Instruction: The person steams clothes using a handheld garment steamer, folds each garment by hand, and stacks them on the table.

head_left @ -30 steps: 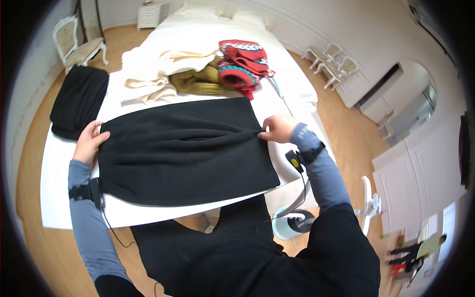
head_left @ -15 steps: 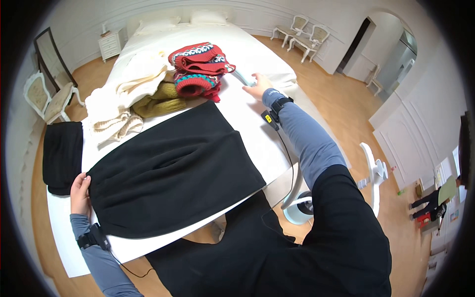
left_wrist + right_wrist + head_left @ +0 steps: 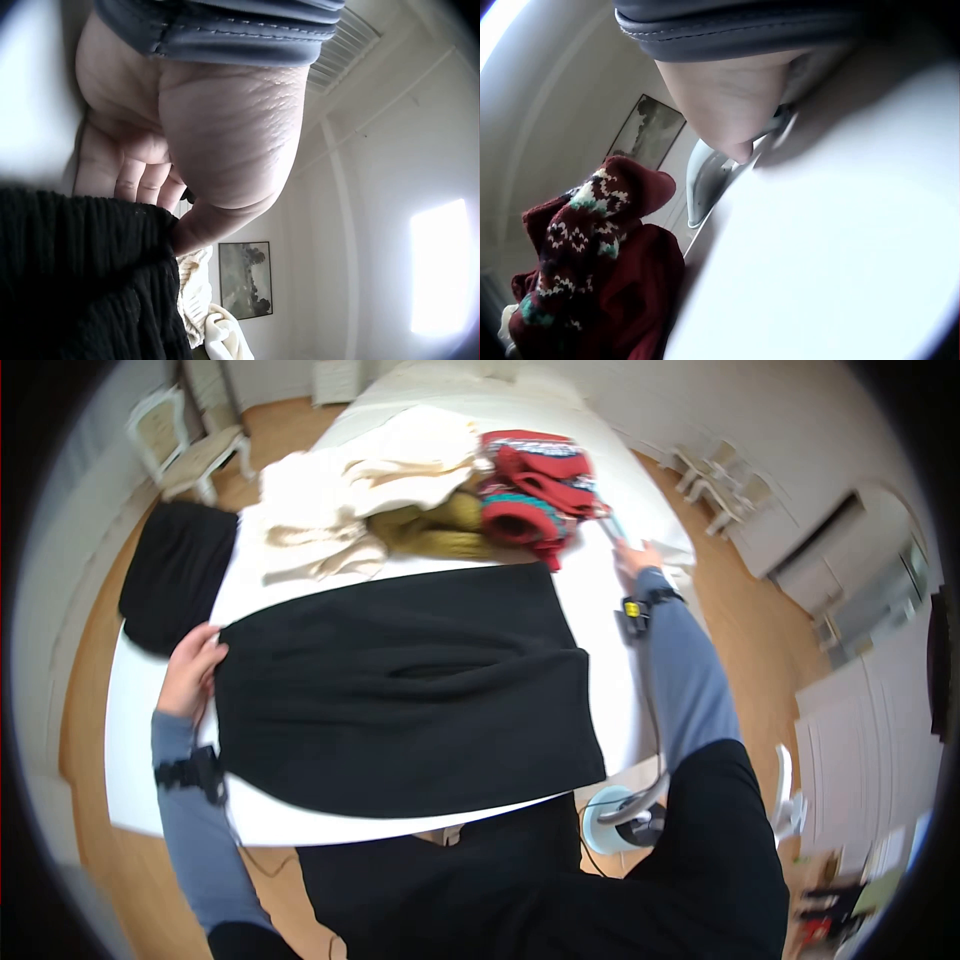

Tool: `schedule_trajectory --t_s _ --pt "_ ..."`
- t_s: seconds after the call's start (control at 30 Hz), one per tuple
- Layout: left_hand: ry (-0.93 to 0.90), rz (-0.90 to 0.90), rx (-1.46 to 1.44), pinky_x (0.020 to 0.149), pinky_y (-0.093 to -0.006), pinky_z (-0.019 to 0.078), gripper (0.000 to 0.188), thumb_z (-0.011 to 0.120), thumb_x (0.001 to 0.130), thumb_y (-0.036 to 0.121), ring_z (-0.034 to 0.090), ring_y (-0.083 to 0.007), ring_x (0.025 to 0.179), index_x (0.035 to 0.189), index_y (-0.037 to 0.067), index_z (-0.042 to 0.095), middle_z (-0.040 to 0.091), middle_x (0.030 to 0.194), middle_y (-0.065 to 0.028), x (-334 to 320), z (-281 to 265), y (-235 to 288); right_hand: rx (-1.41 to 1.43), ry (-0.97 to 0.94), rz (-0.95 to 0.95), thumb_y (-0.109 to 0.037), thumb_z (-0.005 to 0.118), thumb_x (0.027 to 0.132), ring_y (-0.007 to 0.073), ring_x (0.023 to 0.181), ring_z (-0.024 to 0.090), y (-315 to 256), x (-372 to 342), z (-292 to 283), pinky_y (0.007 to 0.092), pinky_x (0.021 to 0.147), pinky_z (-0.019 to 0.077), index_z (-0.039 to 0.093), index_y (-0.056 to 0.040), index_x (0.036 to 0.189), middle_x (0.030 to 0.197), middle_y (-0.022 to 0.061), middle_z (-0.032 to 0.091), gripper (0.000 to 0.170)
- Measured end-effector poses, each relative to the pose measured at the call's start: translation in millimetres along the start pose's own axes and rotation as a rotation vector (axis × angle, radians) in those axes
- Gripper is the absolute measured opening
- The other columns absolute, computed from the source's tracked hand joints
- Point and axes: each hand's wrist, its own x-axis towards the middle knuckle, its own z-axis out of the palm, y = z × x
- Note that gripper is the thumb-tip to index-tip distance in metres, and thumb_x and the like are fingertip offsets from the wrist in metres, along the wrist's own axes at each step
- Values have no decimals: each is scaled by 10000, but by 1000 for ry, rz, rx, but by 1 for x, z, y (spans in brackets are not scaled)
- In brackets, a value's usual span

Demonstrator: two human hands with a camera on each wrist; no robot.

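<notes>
A black skirt (image 3: 400, 740) lies spread across the white table, its gathered waist at the left and a slit end at the right. With thumb above and fingers below, my left hand (image 3: 190, 672) pinches the waist edge, as the left wrist view shows on the ribbed black cloth (image 3: 82, 277). My right hand (image 3: 638, 560) is out at the table's far right, holding the handle of a pale blue garment steamer (image 3: 705, 180). Its head points away, beside a red patterned sweater (image 3: 535, 490). Most of the right fingers are hidden.
Behind the skirt lie a cream knit (image 3: 315, 510) and an olive knit (image 3: 430, 530). A folded black garment (image 3: 180, 575) sits at the left edge. The steamer's base (image 3: 610, 820) stands on the floor at the right, its hose rising past my right forearm.
My right hand has let go of the skirt's right edge, reached forward and right, and taken hold of the steamer handle. The left hand stays at the waist. The head view swung and came back.
</notes>
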Motion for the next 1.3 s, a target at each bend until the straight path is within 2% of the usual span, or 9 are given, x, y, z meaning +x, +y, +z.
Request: schedule_trajectory --t_s 0.07,0.17,0.3,0.57,0.7,0.83,0.9,1.03,1.3 --pt "-7 -11 -8 459 -188 299 327 681 945 113 397 -3 518 1255 60 593 467 694 91 0 -1 0 719 -39 59 -424 641 977 228 858 627 18 17 9 392 805 527 532 -3 1248 939 132 664 513" --pt "2 -45 27 430 -216 304 263 662 956 145 409 -39 479 1202 63 619 470 649 73 0 -1 6 369 280 59 -440 746 898 233 819 655 55 56 6 383 666 537 573 33 1292 950 133 672 639" --pt "35 -85 -2 446 -228 311 301 600 948 130 443 -64 529 1239 57 618 488 685 35 2 -3 3 1001 279 21 -349 747 923 228 851 708 48 23 -16 394 656 561 593 -4 1228 1003 126 700 486" --pt "-1 11 220 493 -334 453 434 651 899 194 556 -172 514 1291 12 614 610 728 -83 7 -5 0 605 681 -446 -324 717 952 189 768 628 110 35 -54 370 689 535 646 80 1049 876 136 691 422" --pt "36 23 184 511 -328 487 370 676 898 227 574 -173 533 1192 8 626 632 761 -84 8 -1 0 802 443 -351 -327 695 988 87 696 544 20 -81 -115 247 584 429 635 -12 1154 846 28 636 361" --pt "1 37 239 470 -304 452 318 721 934 365 549 -127 550 943 73 593 577 719 -23 9 -2 -1 754 252 -774 -234 684 1003 39 624 472 1 -87 -140 196 535 339 587 -75 1193 787 -43 552 267" --pt "-40 8 236 497 -261 439 324 707 953 387 528 -89 589 872 89 608 583 729 7 -2 1 12 577 280 -1074 -153 688 987 110 839 539 -41 -123 -146 250 747 450 594 -18 1218 949 27 583 284" --pt "0 20 187 494 -230 400 289 691 974 393 481 -57 581 954 118 604 560 753 30 -3 7 12 388 33 -1186 -28 681 891 192 1041 627 -128 -225 -150 305 948 475 584 29 1288 1099 122 668 412" --pt "-39 -73 182 497 -280 404 525 596 986 522 494 -111 568 1215 52 637 584 805 -32 -4 4 17 339 -324 -1327 -138 776 863 276 916 717 -210 -315 -98 354 838 541 629 29 1190 977 194 708 396"
